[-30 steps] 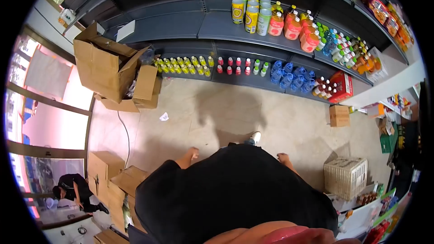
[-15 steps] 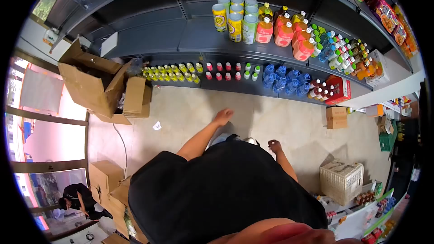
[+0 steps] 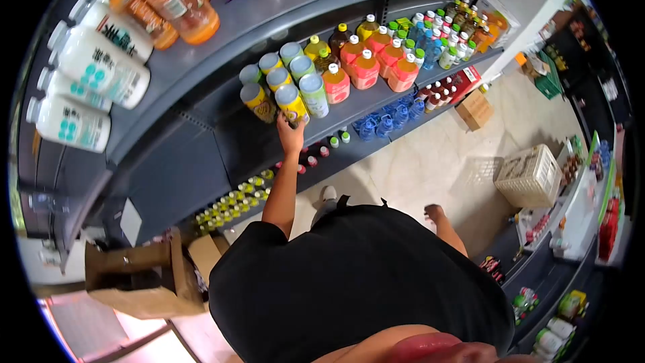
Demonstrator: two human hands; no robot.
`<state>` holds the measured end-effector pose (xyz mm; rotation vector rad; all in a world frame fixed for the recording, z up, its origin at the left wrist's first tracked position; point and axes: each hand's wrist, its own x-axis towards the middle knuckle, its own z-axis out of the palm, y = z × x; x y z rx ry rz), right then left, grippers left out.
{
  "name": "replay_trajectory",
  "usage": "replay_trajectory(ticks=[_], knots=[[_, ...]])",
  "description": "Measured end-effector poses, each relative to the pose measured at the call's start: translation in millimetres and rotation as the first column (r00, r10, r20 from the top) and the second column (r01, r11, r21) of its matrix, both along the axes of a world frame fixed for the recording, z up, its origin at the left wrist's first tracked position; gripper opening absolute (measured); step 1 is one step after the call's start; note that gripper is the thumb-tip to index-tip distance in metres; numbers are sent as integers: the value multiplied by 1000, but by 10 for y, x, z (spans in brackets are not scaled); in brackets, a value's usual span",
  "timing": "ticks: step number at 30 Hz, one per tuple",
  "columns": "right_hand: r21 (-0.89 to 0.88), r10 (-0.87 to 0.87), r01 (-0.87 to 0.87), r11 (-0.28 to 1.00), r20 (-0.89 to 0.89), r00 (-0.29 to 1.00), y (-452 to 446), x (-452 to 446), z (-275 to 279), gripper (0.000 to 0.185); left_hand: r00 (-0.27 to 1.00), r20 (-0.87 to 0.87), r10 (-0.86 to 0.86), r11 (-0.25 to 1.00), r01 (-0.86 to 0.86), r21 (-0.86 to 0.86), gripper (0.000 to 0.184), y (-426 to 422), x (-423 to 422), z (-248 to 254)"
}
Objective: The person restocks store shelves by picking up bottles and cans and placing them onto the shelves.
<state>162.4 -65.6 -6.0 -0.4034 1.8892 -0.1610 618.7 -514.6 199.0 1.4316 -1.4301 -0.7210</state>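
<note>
Left hand [image 3: 291, 137]: just above and left of the frame's centre, reaching up to the front of the can group, with its fingers against the front yellow can.
Left-hand state: fingers bent at the can's base; I cannot tell whether they are clamped on it.
Front yellow can [image 3: 290, 99]: upper middle of the frame, directly above the left hand and touching its fingers, on the grey shelf [image 3: 349, 111].
Left yellow can [image 3: 257, 103]: up and to the left of the left hand, apart from it.
Pale green can [image 3: 314, 96]: just right of the front yellow can, up and right of the left hand.
Peach-labelled bottles [image 3: 363, 70]: farther right along the same shelf.
Right hand [image 3: 435, 214]: right of centre, beside the black shirt [image 3: 356, 275]; its finger closure I cannot tell.
</note>
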Motion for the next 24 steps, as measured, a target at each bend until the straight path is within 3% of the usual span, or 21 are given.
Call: replay_trajectory(ticks=[1,2,4,5,6,9,11,13,14,15,16,18,19,21,24], knots=[[-163,-214,210,964,-8,977,-234,311,402,29,1000,2,-13,998,13,-60,88,-112,9,-83],[-235,-275,288,928,85,958,-476,443,276,29,1000,0,-22,992,22,-123,91,-199,14,-121],[-427,-270,302,852,136,953,-991,835,342,29,999,40,-3,994,8,-108,96,-284,10,-46],[-476,-234,279,834,152,960,-1255,1035,524,30,999,-24,-26,1000,26,-10,95,-311,20,-14],[-579,-175,235,781,158,972,-1512,1210,523,28,995,-87,-41,995,49,90,94,-336,21,30],[-752,24,83,653,131,991,-2287,1732,966,26,996,72,-61,971,42,233,93,-383,67,298],[-800,133,-189,570,-138,981,-2794,2099,1587,26,977,188,-98,995,89,55,95,-452,144,158],[-875,210,-210,437,-128,969,-3190,2448,2238,27,956,277,-96,980,139,-140,87,-513,216,21],[-929,292,-215,302,-125,948,-3377,2586,2575,30,954,268,-136,980,169,-104,83,-499,254,8],[-909,309,-339,244,-258,915,-3500,2751,2936,32,950,259,-175,978,199,-68,80,-473,300,2],[-883,275,-468,32,-442,854,-3655,2879,3099,35,945,249,-213,973,228,-34,76,-455,346,8],[-871,216,-480,-106,-491,844,-3901,3175,3233,44,940,215,-266,961,276,-16,67,-369,400,87],[-849,204,-502,-165,-527,825,-3988,3311,3294,48,917,-224,-329,939,342,24,64,-416,462,-216],[-764,156,-596,-246,-638,754,-4154,3532,3342,55,738,-515,-436,878,474,-65,52,-496,586,-893],[-583,106,-784,-214,-812,575,-4250,3763,3213,61,413,-803,-430,794,596,-118,56,-272,658,-950]])
